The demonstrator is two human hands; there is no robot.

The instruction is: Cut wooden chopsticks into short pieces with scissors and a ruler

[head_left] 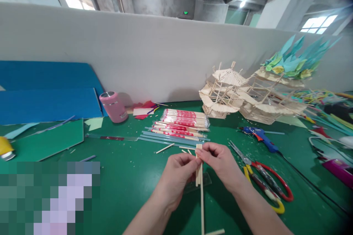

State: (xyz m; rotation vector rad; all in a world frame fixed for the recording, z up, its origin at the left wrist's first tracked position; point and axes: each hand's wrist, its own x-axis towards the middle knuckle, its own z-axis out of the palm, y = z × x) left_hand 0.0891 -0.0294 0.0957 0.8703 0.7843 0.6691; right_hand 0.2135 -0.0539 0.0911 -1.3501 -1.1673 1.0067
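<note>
My left hand [176, 178] and my right hand [220, 163] meet above the green table [124, 183], both pinched on a small bundle of thin wooden sticks [199, 169] held upright. One longer stick [202, 209] of the bundle hangs down toward the table's near edge. Short cut stick pieces [165, 148] lie on the green surface just beyond my fingers. Packs of wrapped chopsticks [183, 119] sit behind them.
Scissors with red and yellow handles [264, 183] lie right of my right hand, a blue glue gun [260, 137] beyond. Stick-built model houses [248, 97] stand at the back right, a pink cup [113, 107] at the back left, blue boards [46, 91] against the wall.
</note>
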